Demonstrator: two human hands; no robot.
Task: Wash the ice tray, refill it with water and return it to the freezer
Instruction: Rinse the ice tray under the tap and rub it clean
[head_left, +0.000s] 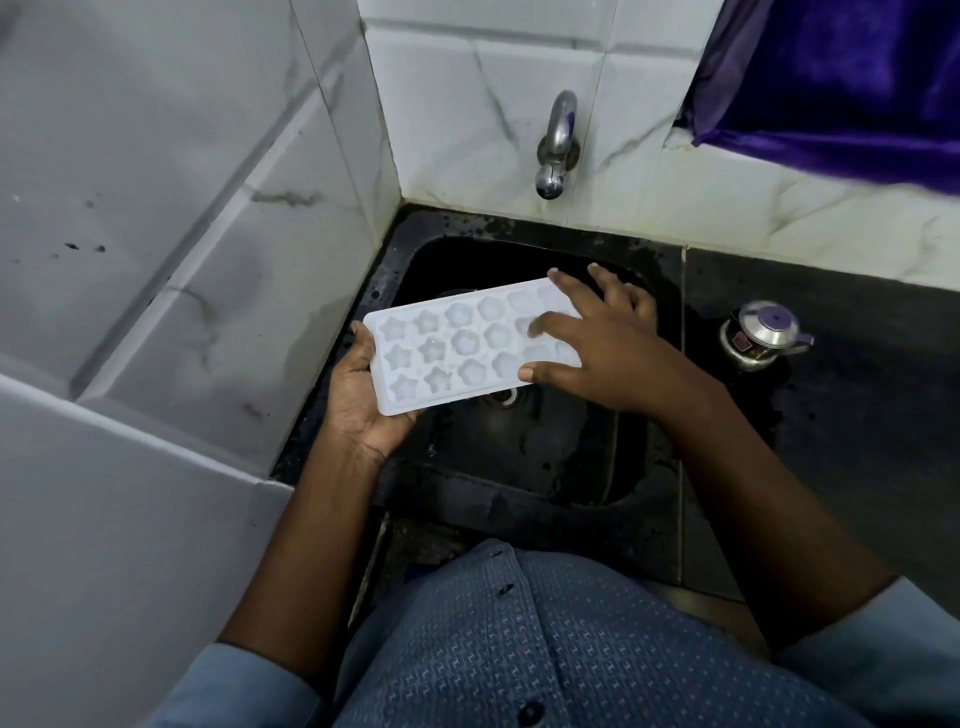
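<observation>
A white ice tray (457, 345) with star and flower shaped cells hangs level over the black sink (644, 467). My left hand (358, 405) holds the tray's left end from below, thumb on the rim. My right hand (608, 343) lies on top of the tray's right end with its fingers spread over the cells. A steel tap (557, 145) juts from the tiled wall above the sink; no water runs from it.
White marble-look tiles form a corner wall on the left (182, 234). A black counter (857, 415) lies right of the sink with a small steel lidded pot (763, 335) on it. A purple cloth (841, 78) hangs at the top right.
</observation>
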